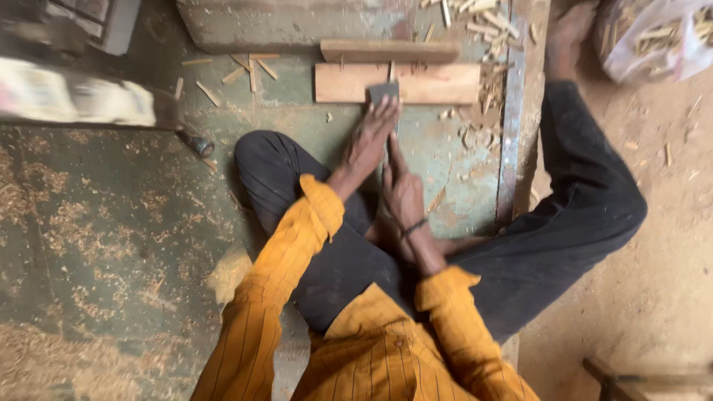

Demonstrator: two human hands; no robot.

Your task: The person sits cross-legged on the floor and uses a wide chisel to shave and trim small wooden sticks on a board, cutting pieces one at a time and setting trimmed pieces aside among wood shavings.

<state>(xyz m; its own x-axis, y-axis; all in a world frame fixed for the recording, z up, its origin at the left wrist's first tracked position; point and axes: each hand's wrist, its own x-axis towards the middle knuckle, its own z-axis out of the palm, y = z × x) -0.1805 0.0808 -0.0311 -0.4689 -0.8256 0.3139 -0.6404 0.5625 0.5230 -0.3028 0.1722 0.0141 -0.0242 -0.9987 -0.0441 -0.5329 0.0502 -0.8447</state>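
I sit on the floor in an orange shirt and black trousers. My left hand (371, 137) reaches forward, its fingers pressed over a flat grey metal blade (384, 90) that rests on a pale wooden plank (431, 83). My right hand (405, 194), a dark band on its wrist, sits just behind the left between my knees. It grips the thin dark shaft (388, 152) running back from the blade, index finger stretched along it. Motion blur hides the finer detail of both grips.
A darker plank (390, 50) lies just beyond the pale one. Wood chips and short sticks (483, 22) litter the far floor, and sawdust (96, 223) covers the left. A metal strip (512, 119) runs along my right leg. A plastic bag of wood scraps (657, 37) stands at top right; a blurred pale object (74, 96) at left.
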